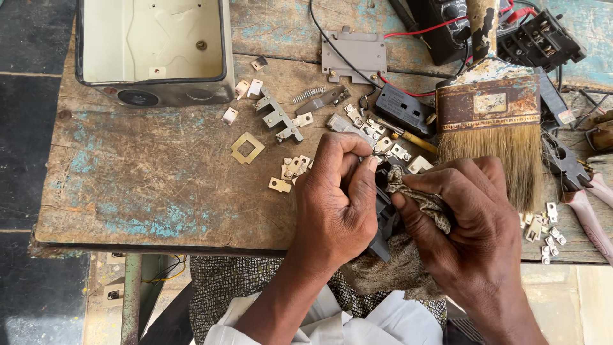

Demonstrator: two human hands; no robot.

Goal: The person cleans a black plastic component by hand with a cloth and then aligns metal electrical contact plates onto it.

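My left hand is closed around a black plastic electrical part near the front edge of a worn wooden table. My right hand presses a grey-brown rag against that part; the rag hangs down below both hands. Most of the black part is hidden by my fingers and the cloth.
Several small metal contacts and brackets lie scattered left of and behind my hands. An open metal box stands at the back left. A wide paintbrush, black switch parts, wires and pink-handled pliers fill the right side.
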